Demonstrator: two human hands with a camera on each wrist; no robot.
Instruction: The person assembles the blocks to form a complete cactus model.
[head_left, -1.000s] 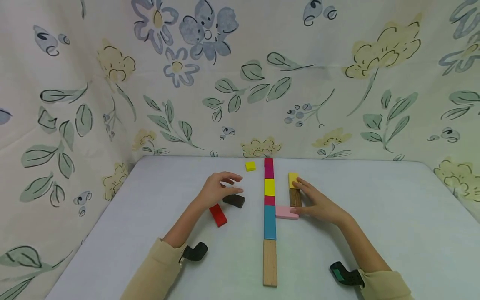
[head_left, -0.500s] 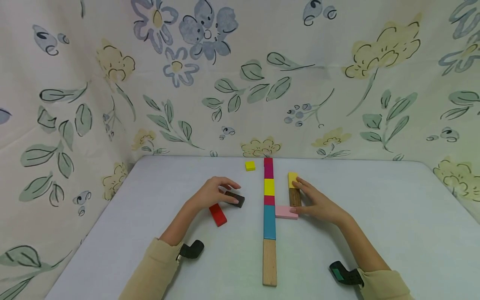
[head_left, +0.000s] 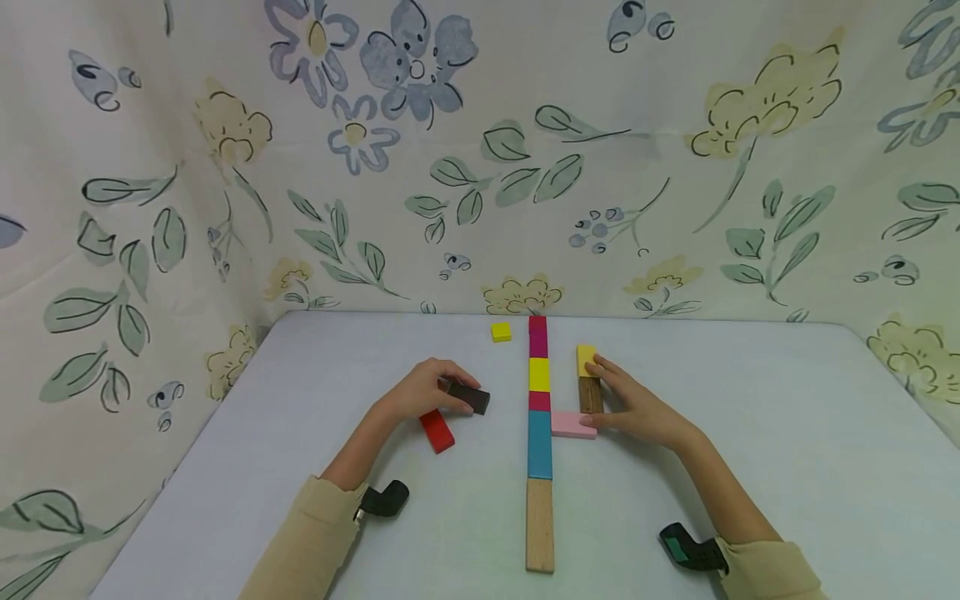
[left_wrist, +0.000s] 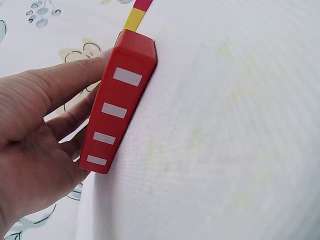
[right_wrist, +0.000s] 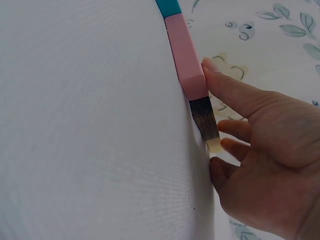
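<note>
In the head view my left hand [head_left: 431,390] has its thumb on the near side of a dark brown block [head_left: 472,397] and its fingers over the far side, pinching it. Just below this hand lies a red block [head_left: 437,432]; the left wrist view shows white rectangles on its side, and there it hides the dark block. My right hand [head_left: 645,411] rests with loosely spread fingers: its thumb touches a pink block [head_left: 572,425], a fingertip touches a yellow block [head_left: 587,360]. Between those two sits a brown wood-grain block [head_left: 591,395].
A straight row of blocks runs down the table's middle: magenta [head_left: 537,337], yellow [head_left: 539,374], small magenta, blue [head_left: 540,444] and plain wood [head_left: 540,525]. The pink block's left end meets the blue one. A small yellow block [head_left: 501,332] lies near the back edge.
My left hand has come down and slightly back onto the dark brown block, its thumb and fingers closing about it. The right hand stays still.
</note>
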